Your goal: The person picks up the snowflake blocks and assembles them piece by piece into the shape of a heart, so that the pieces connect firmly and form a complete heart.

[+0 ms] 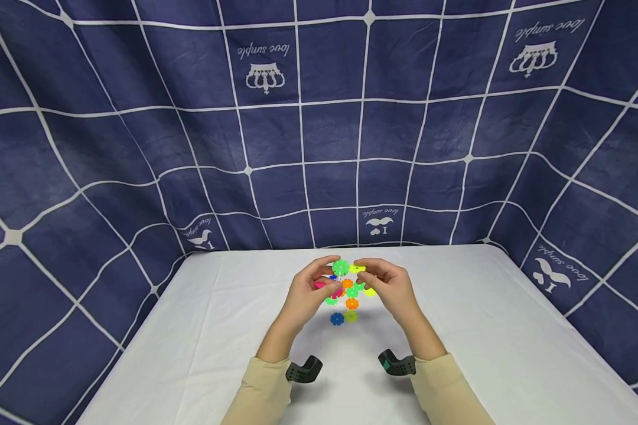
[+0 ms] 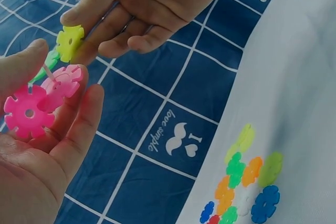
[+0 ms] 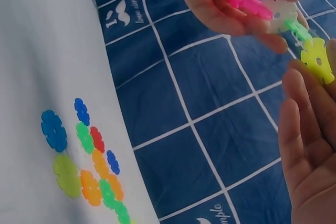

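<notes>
Above the table, my left hand (image 1: 303,293) holds a short chain of notched plastic flower discs between thumb and fingers. In the chain are bright pink discs (image 2: 29,113), a whitish disc (image 3: 282,15) and a green disc (image 1: 340,267). My right hand (image 1: 392,290) pinches a yellow notched disc (image 3: 316,59) between thumb and index finger, its other fingers loosely extended. The yellow disc's edge meets the green one; whether their slots are joined, I cannot tell. Part of the chain is hidden behind the left fingers in the head view.
Loose discs lie in a cluster on the white tabletop (image 1: 202,336) below the hands, among them a blue disc (image 1: 337,319), an orange disc (image 1: 352,303) and a yellow-green disc (image 3: 66,176). A dark blue checked curtain (image 1: 329,136) surrounds the table's back and sides.
</notes>
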### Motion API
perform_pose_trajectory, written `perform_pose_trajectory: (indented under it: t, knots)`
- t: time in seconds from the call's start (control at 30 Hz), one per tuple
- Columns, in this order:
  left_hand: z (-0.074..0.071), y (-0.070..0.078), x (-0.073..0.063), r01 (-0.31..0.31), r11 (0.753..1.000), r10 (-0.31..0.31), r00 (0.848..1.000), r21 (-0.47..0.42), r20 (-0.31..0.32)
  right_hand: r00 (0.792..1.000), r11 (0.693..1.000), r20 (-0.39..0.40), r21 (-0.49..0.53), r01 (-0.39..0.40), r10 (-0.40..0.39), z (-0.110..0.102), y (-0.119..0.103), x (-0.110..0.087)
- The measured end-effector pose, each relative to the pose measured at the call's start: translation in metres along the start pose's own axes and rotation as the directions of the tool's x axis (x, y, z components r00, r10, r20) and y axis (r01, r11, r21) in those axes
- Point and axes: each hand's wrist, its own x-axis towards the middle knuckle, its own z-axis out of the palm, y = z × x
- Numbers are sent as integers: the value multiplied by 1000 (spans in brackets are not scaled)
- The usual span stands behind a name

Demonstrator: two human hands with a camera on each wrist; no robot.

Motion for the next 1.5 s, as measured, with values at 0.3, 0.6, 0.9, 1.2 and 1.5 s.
perform_pose_trajectory:
  t: [0.3,0.6,0.9,1.2,1.5]
  knots:
    - [1,-4,1,-9,1000,9,1000,19,-7,1000,1000,-28,24,11,-11,6,1,0]
    - [1,-5,0,-26,1000,26,1000,2,-14,1000,998,9,56,-2,1,4,0,0]
    - [2,-5,0,-36,999,36,999,-8,2,993,982,119,186,-23,1,1,4,1]
    - [4,-4,-2,-53,999,53,997,-3,-56,989,984,140,161,-70,48,0,1,1]
    - [12,-5,-1,-49,996,33,979,-74,-200,993,982,107,176,-68,49,5,-2,-1]
